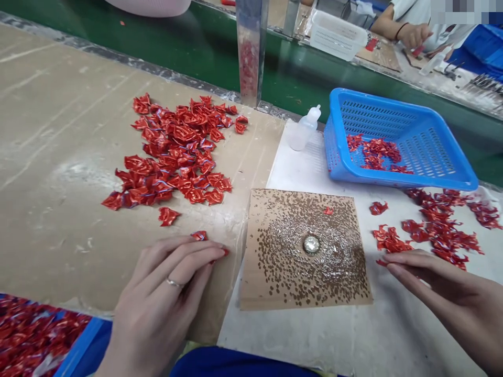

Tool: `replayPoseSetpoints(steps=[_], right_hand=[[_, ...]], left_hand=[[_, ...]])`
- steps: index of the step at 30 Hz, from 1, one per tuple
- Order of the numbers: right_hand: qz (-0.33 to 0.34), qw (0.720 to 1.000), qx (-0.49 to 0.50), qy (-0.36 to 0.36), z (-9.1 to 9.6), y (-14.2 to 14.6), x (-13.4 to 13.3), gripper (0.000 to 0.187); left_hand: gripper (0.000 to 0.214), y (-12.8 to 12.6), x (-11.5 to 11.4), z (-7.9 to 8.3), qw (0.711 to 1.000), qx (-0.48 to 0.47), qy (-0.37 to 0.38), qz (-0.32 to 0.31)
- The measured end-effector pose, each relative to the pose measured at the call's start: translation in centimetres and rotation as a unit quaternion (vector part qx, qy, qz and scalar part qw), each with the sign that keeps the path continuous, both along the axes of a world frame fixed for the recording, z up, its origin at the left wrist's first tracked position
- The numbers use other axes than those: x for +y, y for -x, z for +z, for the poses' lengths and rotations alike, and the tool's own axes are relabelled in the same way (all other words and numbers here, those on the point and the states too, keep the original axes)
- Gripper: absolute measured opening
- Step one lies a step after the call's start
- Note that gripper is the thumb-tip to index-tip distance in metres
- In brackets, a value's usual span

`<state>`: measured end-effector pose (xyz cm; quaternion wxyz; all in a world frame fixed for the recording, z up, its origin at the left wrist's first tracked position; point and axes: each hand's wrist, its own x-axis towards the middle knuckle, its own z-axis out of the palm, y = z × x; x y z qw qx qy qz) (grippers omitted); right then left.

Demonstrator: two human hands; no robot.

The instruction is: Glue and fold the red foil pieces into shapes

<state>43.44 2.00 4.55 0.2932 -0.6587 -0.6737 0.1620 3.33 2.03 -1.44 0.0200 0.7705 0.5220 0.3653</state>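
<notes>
We see the left hand [161,293] pinching a glossy red scrap [225,252], nine o'clock of the speckled cardboard [283,256]; the right hand [436,283] pinches a red sliver [381,262] (crinkled heap [442,222] nearby), three o'clock.

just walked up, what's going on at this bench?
A person's right hand pinches a red scrap just off the right edge of a spotted cardboard sheet. The left hand has its fingertips at another red piece left of the sheet; whether it is gripped is hard to tell. A loose red pile lies beyond the left hand, another cluster sits near the right, and more red bits are in a blue basket.
</notes>
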Motion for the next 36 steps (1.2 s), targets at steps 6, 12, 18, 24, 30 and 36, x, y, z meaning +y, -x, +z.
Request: replayPoseSetpoints(steps=[6,12,18,24,30,36], right_hand=[[0.000,0.996,0.088,0.012,-0.2,4.6,2.4,0.010],[0.045,0.991,0.118,0.034,-0.7,6.3,3.1,0.018],[0.025,0.990,0.125,0.060,-0.4,6.5,3.0,0.018],[0.009,0.986,0.149,0.072,-1.4,7.9,2.9,0.017],[0.055,0.993,0.096,0.036,-1.5,9.1,3.0,0.018],[0.059,0.991,0.115,0.034,-1.7,9.2,2.9,0.019]], left_hand=[[0.038,0.7,-2.9,-0.7,0.995,-0.080,0.051,0.008],[0.046,-1.2,-2.9,-0.6,0.996,-0.019,0.042,0.081],[0.025,-1.7,-0.4,-0.7,0.997,0.063,0.034,-0.016],[0.016,-2.1,0.8,-0.8,0.997,0.079,0.007,-0.027],[0.027,-1.9,0.1,-0.8,0.995,0.097,0.015,-0.016],[0.037,-0.8,-1.9,-1.3,0.999,0.032,0.021,-0.015]])
